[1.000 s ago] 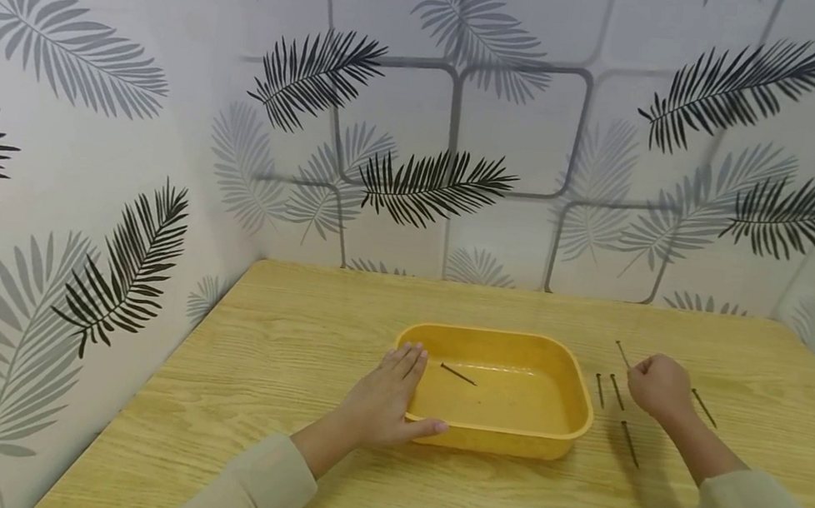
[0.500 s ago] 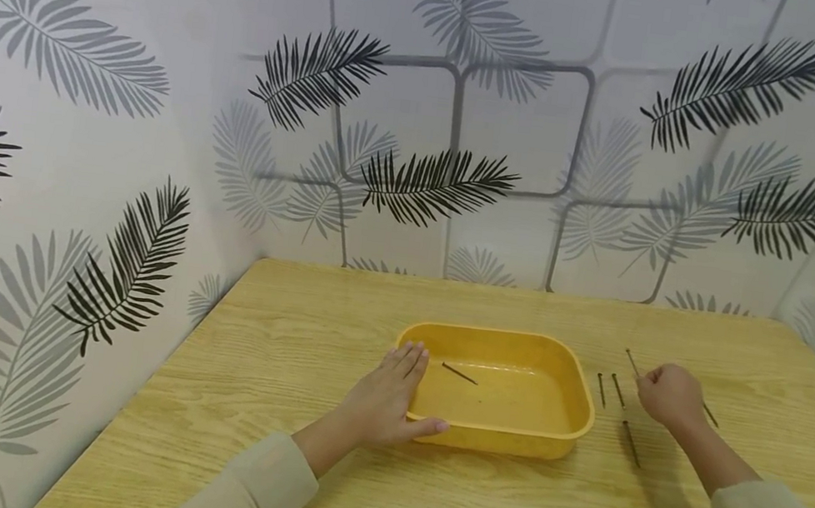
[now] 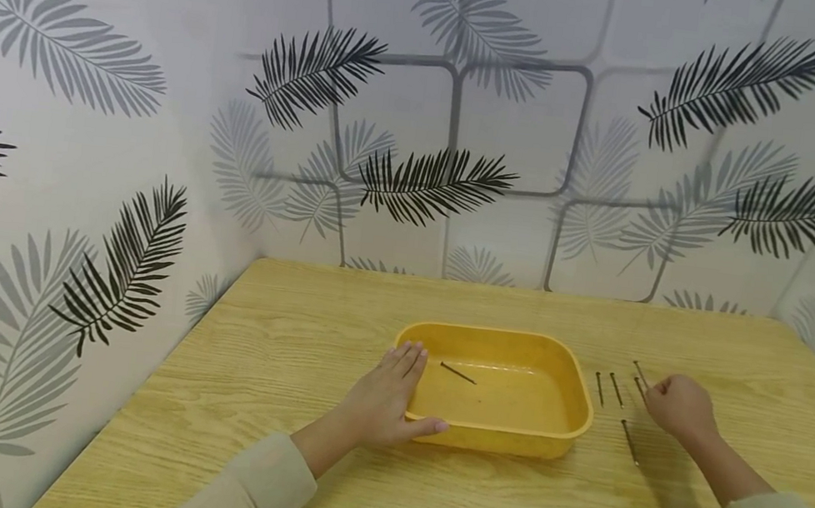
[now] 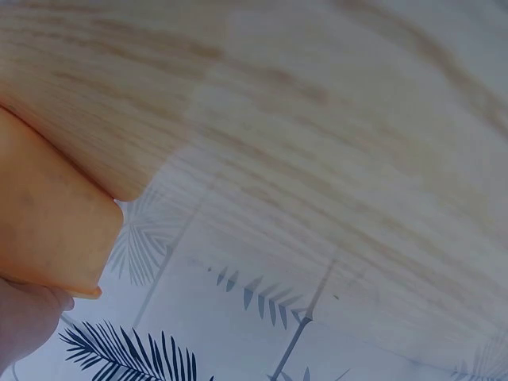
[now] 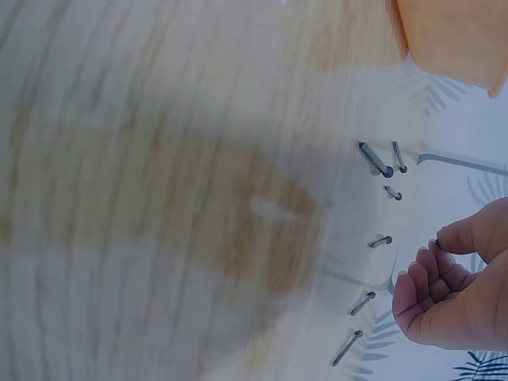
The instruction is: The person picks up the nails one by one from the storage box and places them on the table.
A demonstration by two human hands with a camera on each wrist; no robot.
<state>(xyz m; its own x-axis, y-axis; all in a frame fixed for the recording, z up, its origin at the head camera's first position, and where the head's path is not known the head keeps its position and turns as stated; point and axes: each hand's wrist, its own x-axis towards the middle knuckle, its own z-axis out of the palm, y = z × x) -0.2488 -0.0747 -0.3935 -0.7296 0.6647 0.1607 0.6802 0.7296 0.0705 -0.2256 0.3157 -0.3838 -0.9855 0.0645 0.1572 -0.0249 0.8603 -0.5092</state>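
A yellow plastic tray (image 3: 574, 378) sits mid-table with one dark nail (image 3: 458, 373) lying inside it. My left hand (image 3: 387, 398) rests flat against the tray's left end, fingers straight over the rim and thumb along the front wall. In the left wrist view only a bit of that hand (image 4: 24, 325) and the tray's corner (image 4: 48, 230) show. To the right of the tray my right hand (image 3: 665, 399) has its fingers curled and pinches a nail (image 3: 639, 373) low over the table. The right wrist view shows the curled fingers (image 5: 425, 274) beside several loose nails (image 5: 375, 159).
Three more nails lie on the wooden table (image 3: 292, 341) between tray and right hand, two side by side (image 3: 599, 387) (image 3: 616, 389) and one nearer the front (image 3: 630, 441). Leaf-patterned walls (image 3: 85, 167) close the table at the left and back.
My right hand has drifted right and toward me, carrying the pinched nail lower, close to the table. The left hand and the tray have stayed still.
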